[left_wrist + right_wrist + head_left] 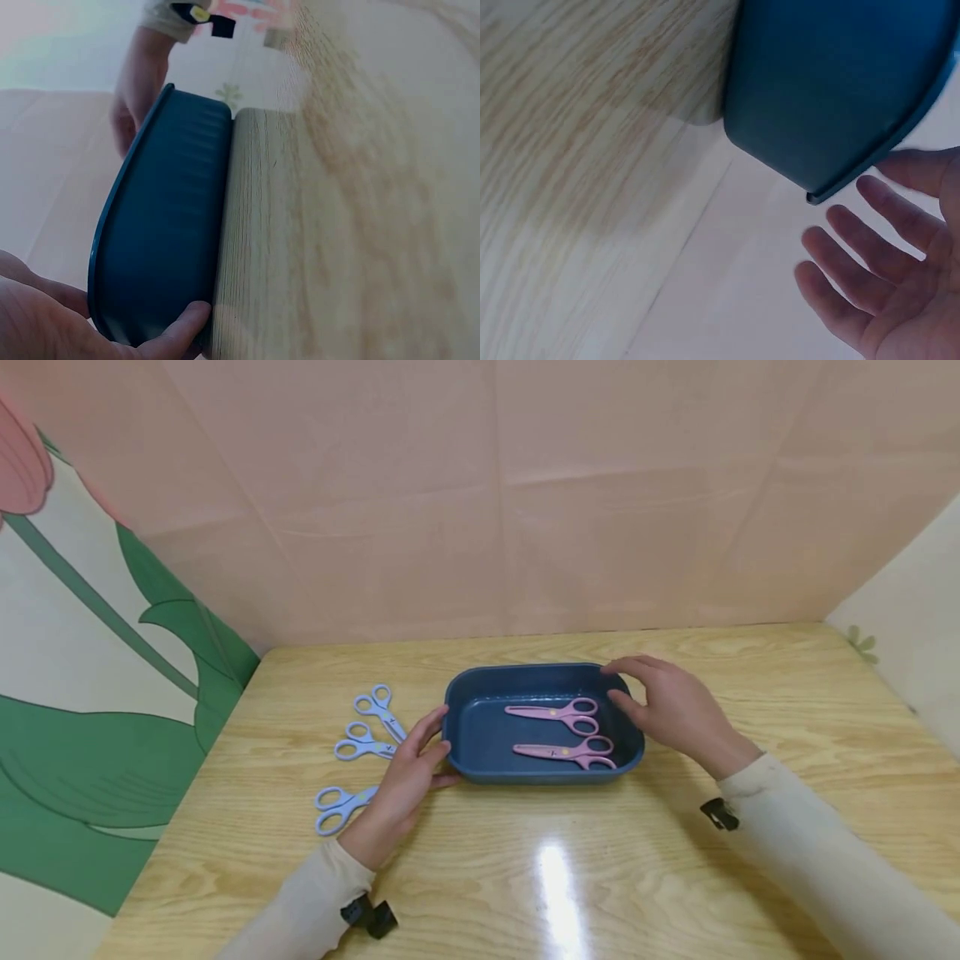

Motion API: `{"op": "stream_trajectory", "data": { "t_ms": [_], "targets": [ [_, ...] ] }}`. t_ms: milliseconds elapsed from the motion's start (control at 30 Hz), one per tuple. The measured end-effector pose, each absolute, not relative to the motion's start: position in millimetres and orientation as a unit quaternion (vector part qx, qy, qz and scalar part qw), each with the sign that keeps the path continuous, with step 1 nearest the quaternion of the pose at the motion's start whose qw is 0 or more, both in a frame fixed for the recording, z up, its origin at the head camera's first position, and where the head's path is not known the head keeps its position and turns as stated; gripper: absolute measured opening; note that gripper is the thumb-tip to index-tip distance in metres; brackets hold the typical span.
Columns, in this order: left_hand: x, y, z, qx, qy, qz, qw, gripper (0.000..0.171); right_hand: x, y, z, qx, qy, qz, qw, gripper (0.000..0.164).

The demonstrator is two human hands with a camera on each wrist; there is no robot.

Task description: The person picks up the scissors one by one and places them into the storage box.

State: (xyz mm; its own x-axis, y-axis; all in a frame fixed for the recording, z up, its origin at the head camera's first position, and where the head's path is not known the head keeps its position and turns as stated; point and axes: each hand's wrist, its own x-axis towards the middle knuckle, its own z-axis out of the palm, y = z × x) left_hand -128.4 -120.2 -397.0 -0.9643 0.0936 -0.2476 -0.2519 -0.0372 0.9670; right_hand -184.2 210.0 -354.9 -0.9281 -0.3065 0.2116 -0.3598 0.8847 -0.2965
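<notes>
A dark blue rectangular bin (pixel 480 776) stands on the table, with two pairs of pink scissors (pixel 553 713) lying inside, their handles to the right. My left hand (pixel 405 781) is at the bin's left end, fingers spread along the outer wall; in the left wrist view one fingertip (pixel 196 309) lies low on the wall of the bin. At the opposite end is my right hand (pixel 678 706), its fingers loosely extended and its thumb over the rim. The right wrist view shows that hand's spread fingers (pixel 847 255) beside the bin's corner.
Several blue scissors (pixel 341 808) lie left of the bin, partly hidden behind my left hand and forearm. A pink cloth backdrop (pixel 495 527) rises behind the wooden table (pixel 480 877). Leaf-patterned panels (pixel 97 760) border the left side.
</notes>
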Motion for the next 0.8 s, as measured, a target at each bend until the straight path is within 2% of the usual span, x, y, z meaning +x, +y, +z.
{"op": "stream_trajectory", "data": {
  "t_ms": [233, 467, 800],
  "targets": [
    [-131, -120, -396, -0.056, 0.683, 0.718, 0.122, 0.049, -169, 219, -346, 0.168, -0.956, 0.239, 0.019, 0.045],
    [-133, -119, -396, -0.047, 0.680, 0.721, 0.123, 0.050, -155, 232, -358, 0.136, -0.930, 0.339, -0.040, 0.054],
    [-129, -121, -398, -0.053, 0.681, 0.719, 0.126, 0.050, -149, 238, -369, 0.132, -0.851, 0.488, -0.141, 0.055]
  ]
}}
